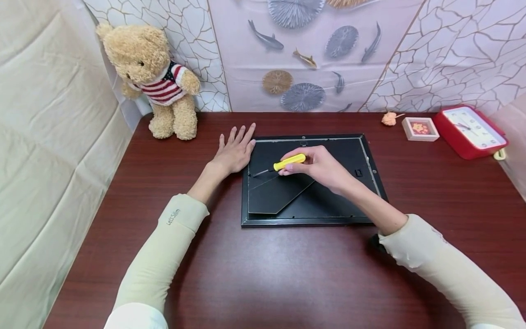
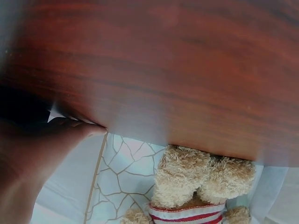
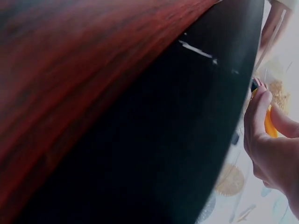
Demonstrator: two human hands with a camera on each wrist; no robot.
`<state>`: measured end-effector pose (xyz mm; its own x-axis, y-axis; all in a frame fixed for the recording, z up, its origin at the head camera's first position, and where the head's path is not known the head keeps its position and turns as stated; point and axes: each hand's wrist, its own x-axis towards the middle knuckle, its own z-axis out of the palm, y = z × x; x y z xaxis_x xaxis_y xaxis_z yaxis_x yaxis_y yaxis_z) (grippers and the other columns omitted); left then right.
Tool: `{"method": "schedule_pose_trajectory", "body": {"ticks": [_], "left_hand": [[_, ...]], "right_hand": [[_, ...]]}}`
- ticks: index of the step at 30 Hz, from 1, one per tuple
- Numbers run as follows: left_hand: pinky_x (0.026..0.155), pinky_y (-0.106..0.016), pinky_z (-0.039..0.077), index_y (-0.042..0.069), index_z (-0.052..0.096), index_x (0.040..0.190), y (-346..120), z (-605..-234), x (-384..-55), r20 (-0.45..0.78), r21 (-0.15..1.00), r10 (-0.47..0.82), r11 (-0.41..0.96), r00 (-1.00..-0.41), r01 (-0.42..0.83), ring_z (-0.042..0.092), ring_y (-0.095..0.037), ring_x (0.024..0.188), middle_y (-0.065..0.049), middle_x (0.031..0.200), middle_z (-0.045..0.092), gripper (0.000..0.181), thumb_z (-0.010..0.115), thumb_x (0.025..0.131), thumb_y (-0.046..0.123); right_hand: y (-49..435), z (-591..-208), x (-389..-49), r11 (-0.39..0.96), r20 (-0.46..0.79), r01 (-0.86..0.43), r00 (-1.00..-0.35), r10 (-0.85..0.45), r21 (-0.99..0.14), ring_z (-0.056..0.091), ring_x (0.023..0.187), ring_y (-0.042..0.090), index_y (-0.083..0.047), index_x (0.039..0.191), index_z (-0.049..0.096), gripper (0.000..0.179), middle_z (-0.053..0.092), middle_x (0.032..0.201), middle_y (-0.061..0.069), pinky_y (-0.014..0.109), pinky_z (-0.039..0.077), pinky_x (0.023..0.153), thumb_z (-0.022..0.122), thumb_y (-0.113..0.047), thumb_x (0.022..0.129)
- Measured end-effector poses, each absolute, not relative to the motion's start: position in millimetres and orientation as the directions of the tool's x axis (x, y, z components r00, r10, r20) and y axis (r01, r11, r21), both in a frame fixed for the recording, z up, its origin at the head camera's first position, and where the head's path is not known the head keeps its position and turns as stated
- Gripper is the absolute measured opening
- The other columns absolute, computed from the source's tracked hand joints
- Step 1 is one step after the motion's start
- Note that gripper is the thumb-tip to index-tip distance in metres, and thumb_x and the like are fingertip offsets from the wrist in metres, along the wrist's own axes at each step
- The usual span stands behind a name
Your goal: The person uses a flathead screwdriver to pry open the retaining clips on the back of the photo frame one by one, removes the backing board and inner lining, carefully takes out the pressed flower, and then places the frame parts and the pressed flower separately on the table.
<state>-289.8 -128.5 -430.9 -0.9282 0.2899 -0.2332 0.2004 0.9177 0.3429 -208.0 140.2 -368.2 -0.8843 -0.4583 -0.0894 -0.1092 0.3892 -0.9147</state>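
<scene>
A black picture frame (image 1: 337,201) lies face down on the dark red wooden table, its backing and stand flap (image 1: 267,198) facing up. My right hand (image 1: 324,168) grips a screwdriver (image 1: 292,161) by its yellow handle, over the backing. The screwdriver's thin shaft points left, its tip right at the frame's left inner edge. In the right wrist view the right hand (image 3: 271,140) pinches the yellow handle, mostly covered by fingers. My left hand (image 1: 234,153) lies flat on the table with fingers spread, thumb side against the frame's left edge; the left wrist view shows part of this hand (image 2: 28,158).
A teddy bear (image 1: 160,84) in a striped sweater sits at the back left. At the back right are a red clock (image 1: 470,130), a small white framed piece (image 1: 420,129) and a peach-coloured ball-like item (image 1: 389,119). A dark object shows under the right sleeve (image 1: 415,242).
</scene>
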Motion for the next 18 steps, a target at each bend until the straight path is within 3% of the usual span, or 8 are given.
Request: {"method": "schedule_pose_trajectory", "body": {"ticks": [4,18], "left_hand": [[0.136,-0.064,-0.004,0.03,-0.006,0.178,-127.0,-425.2,-283.4,-0.215,0.321,0.29,0.923,-0.933,0.213,-0.007,-0.034,0.173,-0.01,0.187,0.003,0.062,0.015,0.121,0.043],[0.136,-0.063,-0.006,0.031,-0.005,0.178,-125.8,-429.4,-284.5,-0.207,0.326,0.271,0.925,-0.94,0.195,-0.008,-0.033,0.173,-0.009,0.187,0.003,0.062,0.015,0.121,0.043]], "right_hand": [[136.7,-370.7,-209.6,0.415,-0.095,-0.118,-0.884,-0.459,-0.902,0.071,0.103,0.02,0.0,0.132,0.077,0.029,0.077,0.128,0.02,0.021,0.056,0.088,0.076,-0.009,0.105],[129.6,-370.8,-213.9,0.399,-0.109,-0.107,-0.869,-0.482,-0.911,0.08,0.099,0.015,0.003,0.131,0.077,0.028,0.08,0.12,0.021,0.021,0.059,0.087,0.075,-0.007,0.105]]}}
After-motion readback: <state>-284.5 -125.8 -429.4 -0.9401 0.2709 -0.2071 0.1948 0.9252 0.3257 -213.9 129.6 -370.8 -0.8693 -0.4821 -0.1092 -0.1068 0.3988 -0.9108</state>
